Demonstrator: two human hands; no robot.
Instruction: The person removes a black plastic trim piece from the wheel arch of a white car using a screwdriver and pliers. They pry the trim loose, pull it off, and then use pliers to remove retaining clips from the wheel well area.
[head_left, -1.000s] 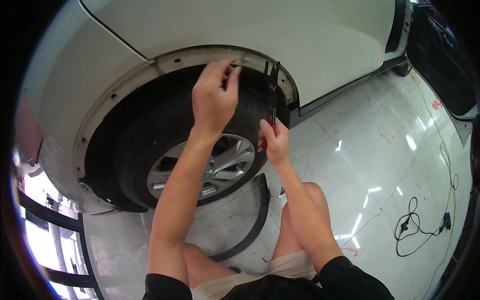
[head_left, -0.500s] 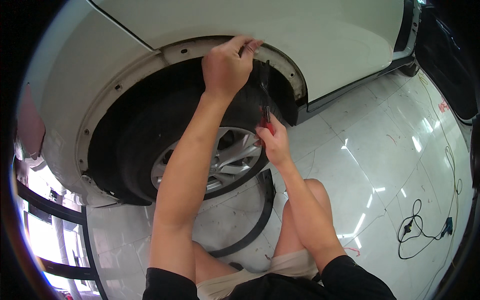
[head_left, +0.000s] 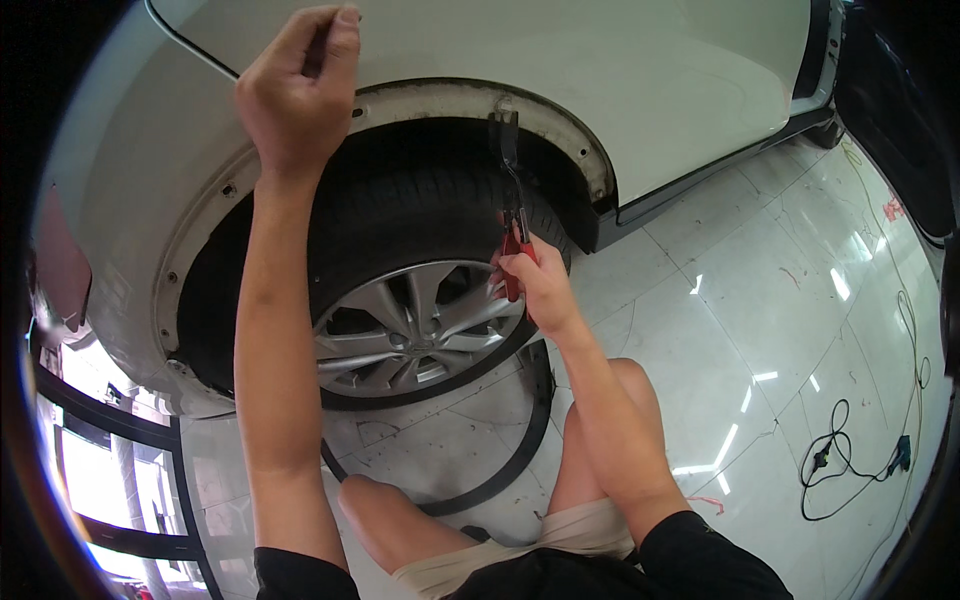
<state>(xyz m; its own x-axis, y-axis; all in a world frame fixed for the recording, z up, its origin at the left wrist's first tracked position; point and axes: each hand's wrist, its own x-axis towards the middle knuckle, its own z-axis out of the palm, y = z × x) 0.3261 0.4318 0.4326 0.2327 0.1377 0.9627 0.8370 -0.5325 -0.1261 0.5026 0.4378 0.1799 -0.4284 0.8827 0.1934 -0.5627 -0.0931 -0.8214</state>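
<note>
Head view: the right hand is closed around the red handles of a pair of pliers. They stand nearly upright in front of the black tire — red grips below, dark slim metal above, bent partway along and broadening to flat tips. Those tips are at the bare, pale edge of the wheel arch; whether they touch it, I cannot tell. The left hand is raised before the car's light body, fingers curled with thumb and fingertips close together — I cannot tell if they pinch anything. A curved black strip lies on the tiled floor below the wheel.
</note>
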